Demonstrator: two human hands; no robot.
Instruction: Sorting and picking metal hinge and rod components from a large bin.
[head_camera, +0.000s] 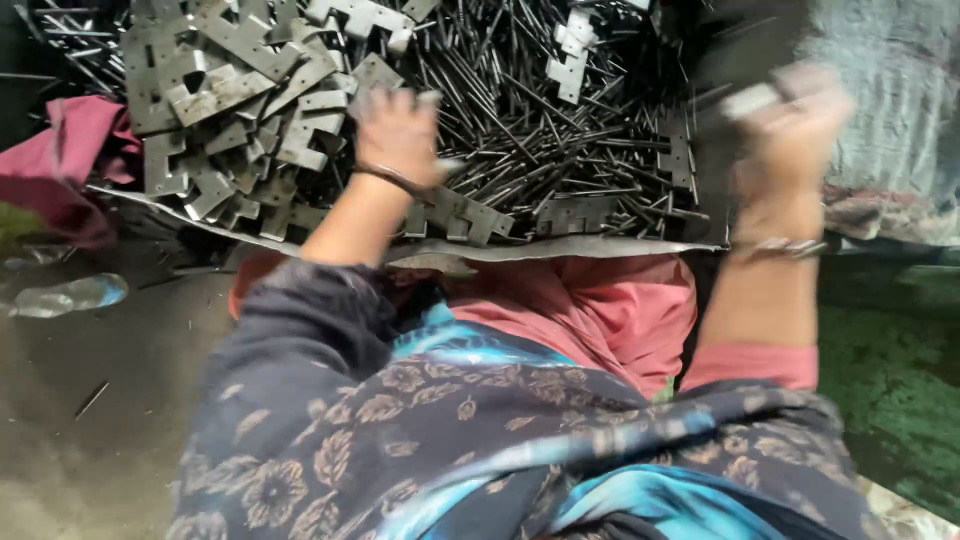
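Lap: a dark floral shawl (430, 440) and a pink garment (590, 310) are seen nearest the camera, with both forearms stretched forward over them.

Sheet edge: a thin grey sheet (560, 248) is laid just past the knees, and the whole metal heap is carried on it.

Left hand (398, 130): it is lowered onto the heap at the seam where plates meet rods; the fingers are curled downward, but motion blur means it cannot be told whether anything is pinched between them.

Right hand (790, 125): it is raised off to the right edge of the heap, blurred, with the fingers closed round a small pale flat metal piece (752, 98).

Stamped plates (230, 90): a jumble of grey notched plates is piled to the left of and beyond the left hand, which is much the nearer of the two hands to them.

Thin rods (560, 130): dark slender rods are heaped between the two hands, their long axes crossed in every direction, many slanting away from the camera.

Surroundings: a crimson cloth (60, 165) is bunched at far left, a clear plastic bottle (70, 295) is laid on the floor below it, and a grey wrapped bundle (890, 100) is seen at far right.
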